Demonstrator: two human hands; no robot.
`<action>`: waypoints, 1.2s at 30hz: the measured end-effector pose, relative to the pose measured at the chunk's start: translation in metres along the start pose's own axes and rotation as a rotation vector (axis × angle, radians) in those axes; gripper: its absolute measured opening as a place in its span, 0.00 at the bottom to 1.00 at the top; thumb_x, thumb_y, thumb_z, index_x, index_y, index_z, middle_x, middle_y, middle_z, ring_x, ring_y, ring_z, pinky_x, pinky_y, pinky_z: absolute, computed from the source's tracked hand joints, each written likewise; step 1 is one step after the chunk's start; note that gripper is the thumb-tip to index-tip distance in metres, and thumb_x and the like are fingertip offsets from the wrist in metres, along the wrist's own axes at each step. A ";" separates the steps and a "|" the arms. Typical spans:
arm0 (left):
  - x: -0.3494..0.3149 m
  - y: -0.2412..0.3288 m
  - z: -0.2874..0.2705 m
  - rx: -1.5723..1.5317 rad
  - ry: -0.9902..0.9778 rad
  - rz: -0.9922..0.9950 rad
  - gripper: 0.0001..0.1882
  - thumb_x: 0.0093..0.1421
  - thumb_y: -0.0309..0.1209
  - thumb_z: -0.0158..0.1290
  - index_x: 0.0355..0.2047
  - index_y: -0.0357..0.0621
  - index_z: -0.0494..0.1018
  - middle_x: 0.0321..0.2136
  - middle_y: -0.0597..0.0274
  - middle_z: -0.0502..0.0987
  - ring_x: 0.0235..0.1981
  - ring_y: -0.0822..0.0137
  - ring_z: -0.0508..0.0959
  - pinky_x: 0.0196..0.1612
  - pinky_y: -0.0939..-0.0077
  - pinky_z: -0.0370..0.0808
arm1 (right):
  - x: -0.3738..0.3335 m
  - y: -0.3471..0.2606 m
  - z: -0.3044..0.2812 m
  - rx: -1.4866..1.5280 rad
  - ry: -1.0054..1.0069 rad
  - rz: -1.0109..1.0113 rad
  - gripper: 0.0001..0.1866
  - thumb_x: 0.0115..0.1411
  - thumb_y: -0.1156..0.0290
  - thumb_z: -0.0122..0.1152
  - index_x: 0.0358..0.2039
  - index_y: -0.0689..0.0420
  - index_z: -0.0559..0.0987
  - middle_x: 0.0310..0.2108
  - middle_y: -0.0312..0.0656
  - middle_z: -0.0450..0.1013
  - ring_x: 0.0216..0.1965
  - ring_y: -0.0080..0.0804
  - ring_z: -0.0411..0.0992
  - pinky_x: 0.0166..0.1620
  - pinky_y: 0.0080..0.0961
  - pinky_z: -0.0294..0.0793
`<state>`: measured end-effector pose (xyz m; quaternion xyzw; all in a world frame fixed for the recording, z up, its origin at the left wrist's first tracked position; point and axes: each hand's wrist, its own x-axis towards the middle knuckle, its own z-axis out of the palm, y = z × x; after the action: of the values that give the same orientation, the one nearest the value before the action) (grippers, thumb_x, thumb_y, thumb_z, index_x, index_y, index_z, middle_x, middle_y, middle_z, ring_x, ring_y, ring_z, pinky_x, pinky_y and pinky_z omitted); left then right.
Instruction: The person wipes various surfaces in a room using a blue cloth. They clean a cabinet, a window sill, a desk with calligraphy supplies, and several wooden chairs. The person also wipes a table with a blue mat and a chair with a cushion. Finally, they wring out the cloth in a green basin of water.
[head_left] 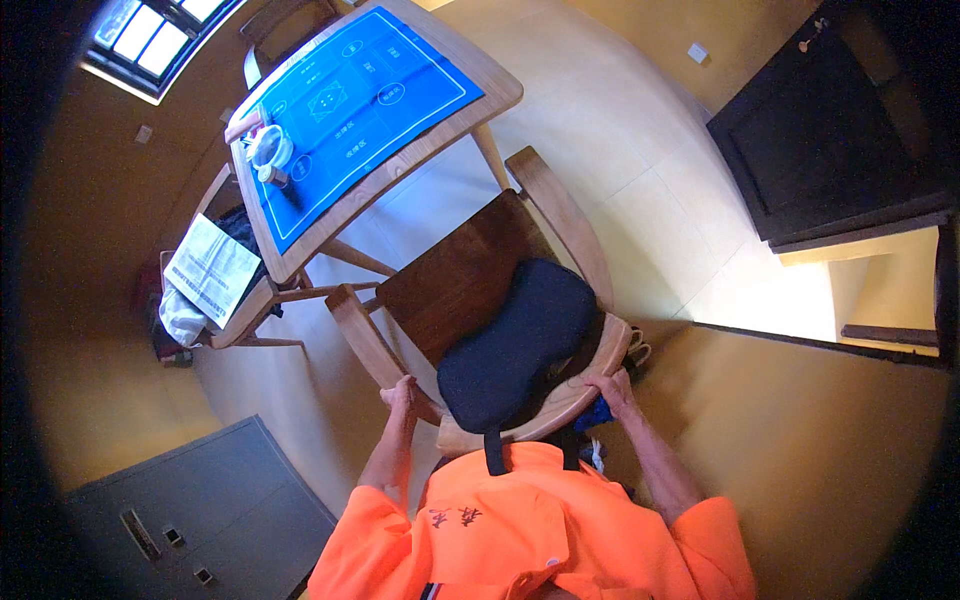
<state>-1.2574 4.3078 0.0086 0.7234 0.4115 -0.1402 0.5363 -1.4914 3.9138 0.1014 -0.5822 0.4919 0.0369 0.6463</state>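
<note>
A wooden armchair (450,280) with a curved back and a brown seat stands right in front of me, its back toward my body. Strapped to its backrest is a dark cushion (515,345) with two black straps. My left hand (401,393) is closed round the left side of the chair's curved rail. On the right side of the same rail, my right hand (612,388) grips the wood. Both arms are in orange sleeves. The undersides of the fingers are hidden behind the rail.
Ahead stands a wooden table (500,88) with a blue mat (400,110); cups (270,150) sit at its left edge. A second chair at left holds a newspaper (213,268). A grey cabinet (205,510) is at lower left, a dark door (815,140) at right, shoes (638,352) near my right hand.
</note>
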 end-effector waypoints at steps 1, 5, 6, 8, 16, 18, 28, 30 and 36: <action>0.005 -0.001 0.000 -0.025 0.013 -0.029 0.31 0.36 0.23 0.64 0.43 0.33 0.65 0.25 0.54 0.75 0.23 0.61 0.77 0.28 0.67 0.76 | 0.002 -0.002 0.002 0.002 -0.016 -0.010 0.23 0.38 0.60 0.70 0.30 0.66 0.78 0.29 0.44 0.77 0.31 0.33 0.74 0.37 0.28 0.73; 0.021 0.006 0.001 0.010 0.074 0.072 0.26 0.36 0.20 0.63 0.39 0.34 0.68 0.27 0.56 0.75 0.25 0.62 0.77 0.29 0.67 0.75 | 0.012 -0.012 0.017 -0.011 -0.055 -0.063 0.21 0.41 0.65 0.64 0.34 0.67 0.77 0.30 0.43 0.76 0.33 0.32 0.74 0.39 0.26 0.73; 0.021 0.014 0.004 0.048 0.095 0.089 0.26 0.36 0.20 0.63 0.38 0.34 0.69 0.28 0.56 0.76 0.26 0.62 0.77 0.30 0.67 0.76 | 0.011 -0.027 0.023 -0.034 -0.045 -0.073 0.21 0.41 0.65 0.64 0.34 0.67 0.77 0.30 0.43 0.76 0.33 0.31 0.74 0.39 0.26 0.73; 0.022 0.028 0.011 0.046 0.106 0.081 0.25 0.35 0.20 0.63 0.38 0.34 0.69 0.29 0.56 0.76 0.27 0.62 0.77 0.31 0.67 0.76 | 0.015 -0.052 0.027 -0.071 -0.097 -0.102 0.20 0.41 0.65 0.64 0.33 0.66 0.77 0.30 0.43 0.76 0.33 0.32 0.73 0.39 0.25 0.72; 0.031 0.046 0.029 0.027 0.148 0.000 0.23 0.38 0.20 0.63 0.37 0.32 0.70 0.30 0.55 0.76 0.27 0.62 0.76 0.30 0.68 0.76 | 0.052 -0.067 0.029 -0.209 -0.041 -0.169 0.21 0.42 0.61 0.64 0.32 0.65 0.78 0.29 0.45 0.76 0.34 0.33 0.74 0.39 0.27 0.72; -0.015 0.086 0.038 0.136 0.141 -0.032 0.22 0.39 0.21 0.63 0.37 0.30 0.69 0.30 0.55 0.76 0.26 0.61 0.76 0.30 0.68 0.76 | 0.053 -0.071 0.026 -0.267 -0.087 -0.119 0.21 0.42 0.60 0.64 0.32 0.65 0.78 0.29 0.46 0.76 0.34 0.34 0.74 0.39 0.27 0.73; 0.011 0.063 0.043 0.103 0.210 0.013 0.30 0.38 0.28 0.66 0.41 0.29 0.68 0.36 0.51 0.75 0.32 0.59 0.77 0.37 0.63 0.75 | 0.078 -0.053 -0.007 -0.203 -0.458 0.094 0.24 0.50 0.59 0.68 0.42 0.63 0.78 0.40 0.41 0.75 0.43 0.27 0.71 0.49 0.25 0.69; 0.016 0.063 0.034 0.248 0.146 0.013 0.34 0.36 0.29 0.68 0.44 0.29 0.67 0.37 0.51 0.75 0.32 0.58 0.76 0.38 0.64 0.75 | 0.070 -0.087 -0.024 -0.141 -0.553 0.053 0.29 0.49 0.60 0.69 0.48 0.63 0.76 0.44 0.40 0.74 0.45 0.26 0.69 0.52 0.24 0.66; -0.014 0.078 0.051 0.578 0.571 0.170 0.38 0.42 0.38 0.66 0.53 0.36 0.66 0.45 0.43 0.74 0.45 0.48 0.74 0.49 0.56 0.71 | 0.170 -0.067 -0.092 -0.500 -0.649 0.028 0.32 0.41 0.65 0.70 0.50 0.59 0.76 0.45 0.42 0.75 0.46 0.31 0.70 0.53 0.26 0.67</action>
<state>-1.1960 4.2495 0.0491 0.8854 0.4262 0.0012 0.1852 -1.4174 3.7307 0.0493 -0.6727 0.2460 0.3462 0.6059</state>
